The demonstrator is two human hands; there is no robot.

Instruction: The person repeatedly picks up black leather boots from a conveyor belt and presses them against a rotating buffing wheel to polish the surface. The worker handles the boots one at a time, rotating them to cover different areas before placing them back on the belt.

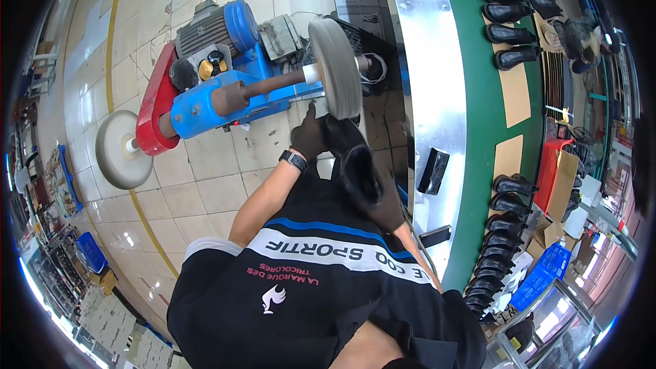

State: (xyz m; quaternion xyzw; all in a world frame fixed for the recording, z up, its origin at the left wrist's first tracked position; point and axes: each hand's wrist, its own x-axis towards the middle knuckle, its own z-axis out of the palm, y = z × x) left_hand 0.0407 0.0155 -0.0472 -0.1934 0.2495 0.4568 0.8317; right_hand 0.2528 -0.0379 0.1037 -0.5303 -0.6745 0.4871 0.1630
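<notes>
A black leather shoe [354, 157] is held in front of me, its toe up against the lower edge of a grey buffing wheel [336, 68]. My left hand [309, 137], in a dark glove, is closed on the shoe's front part, the thumb pointing up; some fingers are hidden behind it. Gloved as well, my right hand [387, 210] grips the heel end beside the dark shoe opening. The wheel sits on the shaft of a blue polishing machine [205, 102] with a red belt guard [156, 99] and a motor [212, 31].
A second, pale wheel [123, 150] is at the machine's left end. To my right run a metal ledge [437, 89] with a black block [433, 171] on it and a green bench [471, 116] with rows of black shoes [509, 34]. Blue crates [543, 277] stand further right.
</notes>
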